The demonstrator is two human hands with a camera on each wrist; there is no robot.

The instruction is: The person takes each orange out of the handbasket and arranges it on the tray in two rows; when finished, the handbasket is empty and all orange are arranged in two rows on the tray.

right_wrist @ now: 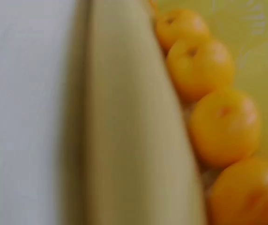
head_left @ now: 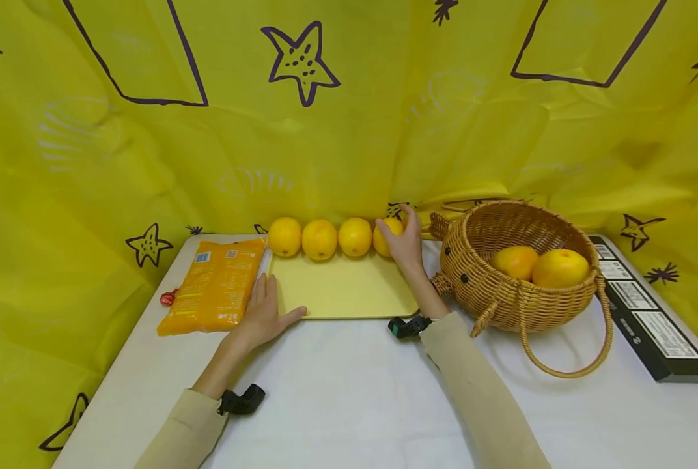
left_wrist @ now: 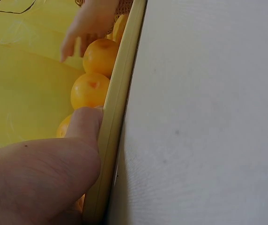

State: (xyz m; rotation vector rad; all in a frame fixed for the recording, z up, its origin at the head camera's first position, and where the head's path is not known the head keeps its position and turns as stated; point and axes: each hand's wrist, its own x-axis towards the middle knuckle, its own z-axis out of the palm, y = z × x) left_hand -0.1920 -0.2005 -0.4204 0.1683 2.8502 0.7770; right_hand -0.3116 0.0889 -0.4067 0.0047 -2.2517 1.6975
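Our right grip [head_left: 407,244] arched round the tray's [head_left: 343,293] rightmost orange [head_left: 379,243]; whether it held, we couldn't tell. Seemingly firm and roll-prone, that orange wanted cupping at its sides. Our left grip [head_left: 264,316] lay straight-fingered at the tray's left edge.

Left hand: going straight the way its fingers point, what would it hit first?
Probably the leftmost orange on the tray; depth is unclear, though, and the shiny packet lies close by.

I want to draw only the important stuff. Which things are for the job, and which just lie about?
Probably the job:
row of four oranges, right hand at one end
yellow board, left hand at its edge
fruit basket

Probably just lying about:
orange packet
red thing
black box
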